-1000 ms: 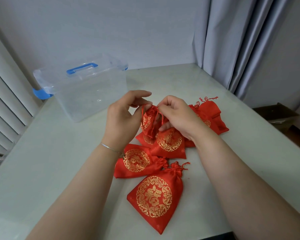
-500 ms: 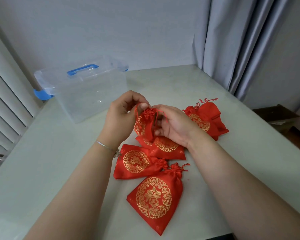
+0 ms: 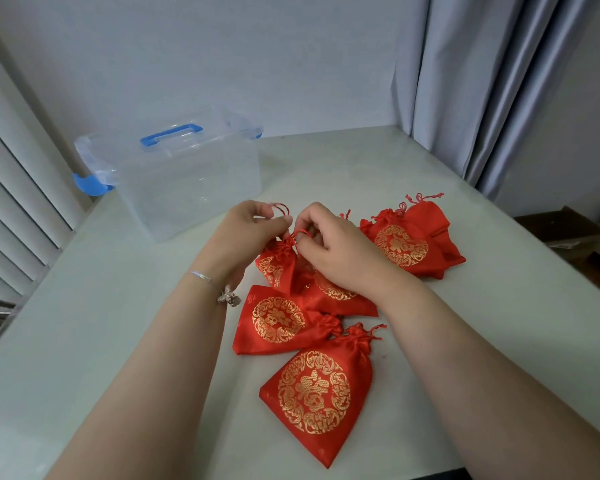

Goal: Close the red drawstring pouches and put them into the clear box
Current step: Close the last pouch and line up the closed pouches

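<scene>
On the pale table (image 3: 101, 323), a gathered red pouch (image 3: 278, 265) is held up; its drawstring loops are pinched by the left hand (image 3: 253, 230) and right hand (image 3: 336, 247).

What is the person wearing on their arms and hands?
Both forearms are bare, with no sleeves or gloves in view. The left wrist carries a thin silver bracelet with a small metallic charm hanging from it. The right hand and its wrist show no jewellery, and no rings are visible on the fingers.
</scene>
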A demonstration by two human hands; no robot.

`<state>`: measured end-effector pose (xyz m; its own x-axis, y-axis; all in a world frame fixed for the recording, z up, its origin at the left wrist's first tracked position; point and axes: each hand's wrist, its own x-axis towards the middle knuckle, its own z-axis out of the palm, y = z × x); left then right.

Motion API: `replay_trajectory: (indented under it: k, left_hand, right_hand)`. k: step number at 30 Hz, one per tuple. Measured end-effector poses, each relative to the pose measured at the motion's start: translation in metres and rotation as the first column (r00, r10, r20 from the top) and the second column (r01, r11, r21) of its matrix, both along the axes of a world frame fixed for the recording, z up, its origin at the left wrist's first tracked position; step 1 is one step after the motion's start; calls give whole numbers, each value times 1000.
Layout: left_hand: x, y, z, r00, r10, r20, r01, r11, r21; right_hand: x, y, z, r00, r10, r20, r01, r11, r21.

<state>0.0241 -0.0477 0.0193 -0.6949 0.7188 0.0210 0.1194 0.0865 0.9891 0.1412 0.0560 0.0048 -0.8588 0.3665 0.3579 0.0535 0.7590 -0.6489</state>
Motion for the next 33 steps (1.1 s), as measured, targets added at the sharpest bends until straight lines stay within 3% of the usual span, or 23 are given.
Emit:
replay_trajectory:
  k: [4,12,15,21,27,33]
  left_hand:
    - [-4,0,-4,999,-10,-42,5,994,-110]
    - [-4,-12,8,977,-172,-124,136,957,-258]
    - [-7,-18,15,969,-230,-95,189,929,-317]
    - [-9,-25,20,942,-257,-215,143,888,-436]
    - [-14,-28,23,948,-299,-106,218,856,-468]
    - [-19,-31,19,958,-279,67,284,891,-355]
  right_hand:
    - [-2,-3,-3,998,30,57,-28,999,-38]
    - [-1,-6,0,993,-33,109,4,966,258]
    - [0,-6,1,992,-39,118,1,951,309]
    - [0,-12,1,991,7,130,-53,932,359]
    - [0,-15,3,997,26,71,-52,923,382]
    - [2,-15,4,1000,11,-12,-5,927,376]
